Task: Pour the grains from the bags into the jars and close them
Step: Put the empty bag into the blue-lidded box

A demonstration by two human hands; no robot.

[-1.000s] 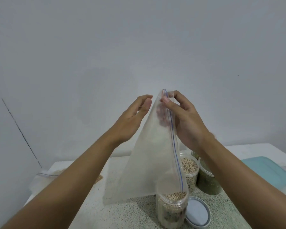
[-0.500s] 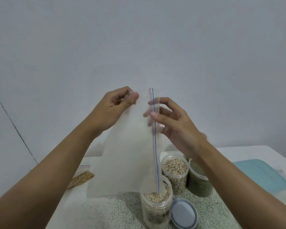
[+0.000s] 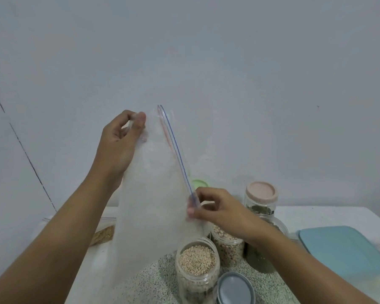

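I hold an empty clear zip bag (image 3: 154,189) up in front of me. My left hand (image 3: 121,145) pinches its upper left corner. My right hand (image 3: 215,209) pinches the blue zip strip at its lower end. Below the bag an open clear jar (image 3: 196,266) stands full of pale grains. Its grey lid (image 3: 235,288) lies beside it on the speckled counter (image 3: 154,281). Behind stand an open jar of larger beige grains (image 3: 227,242) and a jar of green grains (image 3: 259,257), partly hidden by my right arm.
A jar with a pink lid (image 3: 261,198) stands at the back, and a green lid (image 3: 199,184) shows behind the bag. Another bag with brown grains (image 3: 102,234) lies at the left. A teal container lid (image 3: 342,251) lies at the right. A wall rises close behind.
My right hand has slid down the zip strip from the top to its lower end. The bag's mouth has swung off the jar. My left hand has taken the upper corner.
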